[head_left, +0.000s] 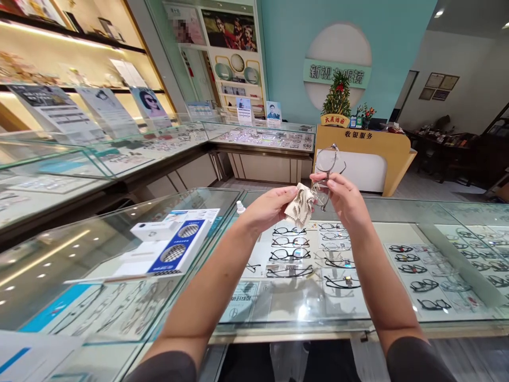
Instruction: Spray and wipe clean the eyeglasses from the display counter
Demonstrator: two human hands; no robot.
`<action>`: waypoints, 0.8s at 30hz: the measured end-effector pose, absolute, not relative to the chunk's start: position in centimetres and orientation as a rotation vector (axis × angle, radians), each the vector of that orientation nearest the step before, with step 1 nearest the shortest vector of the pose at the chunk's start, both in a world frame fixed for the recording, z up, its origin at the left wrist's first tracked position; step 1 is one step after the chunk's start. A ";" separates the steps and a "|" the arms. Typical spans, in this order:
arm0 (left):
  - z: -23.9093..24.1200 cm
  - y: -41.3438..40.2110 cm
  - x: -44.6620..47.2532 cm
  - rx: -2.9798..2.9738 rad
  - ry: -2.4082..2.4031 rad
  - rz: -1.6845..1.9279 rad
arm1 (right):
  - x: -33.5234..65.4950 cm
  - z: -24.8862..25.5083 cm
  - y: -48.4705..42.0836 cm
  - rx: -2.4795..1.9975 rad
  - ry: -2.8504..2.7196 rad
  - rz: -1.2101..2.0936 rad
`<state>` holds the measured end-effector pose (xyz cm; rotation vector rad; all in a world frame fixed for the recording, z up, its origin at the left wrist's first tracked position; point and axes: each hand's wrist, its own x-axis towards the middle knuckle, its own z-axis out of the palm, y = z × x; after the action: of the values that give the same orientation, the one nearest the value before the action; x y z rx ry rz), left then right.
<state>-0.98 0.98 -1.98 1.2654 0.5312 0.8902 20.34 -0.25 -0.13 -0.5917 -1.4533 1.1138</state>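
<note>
My right hand (344, 197) is closed on a pair of thin-rimmed glasses (326, 172), held up at chest height above the glass counter (119, 265). One lens points up, the other sits low between my fingers. My left hand (269, 207) pinches a small beige cleaning cloth (301, 207) against the lower lens. Both forearms reach out over the counter. A small white dropper bottle (240, 207) stands on the glass just behind my left wrist.
Under the counter glass lie rows of display frames (290, 254). A blue and white leaflet stand (175, 246) sits on the counter to the left. Beyond are more glass cases (262, 139), a yellow cashier desk (366, 154) with a small tree, and lit wall shelves.
</note>
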 end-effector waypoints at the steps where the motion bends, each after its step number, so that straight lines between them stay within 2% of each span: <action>1: -2.1 0.8 -0.8 1.261 0.510 0.894 | 20.2 -0.2 -0.3 -0.594 -1.466 1.113; 11: -2.5 0.1 0.3 1.206 0.455 1.096 | 18.8 -1.0 -0.2 -0.553 -1.493 1.198; 24: -2.8 -0.1 0.5 1.145 0.516 1.050 | 18.5 -1.1 -0.4 -0.548 -1.508 1.254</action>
<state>0.54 -0.10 -2.79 1.1445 0.5159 1.0500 18.53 -0.44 -1.14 -0.5479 -1.5079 1.2543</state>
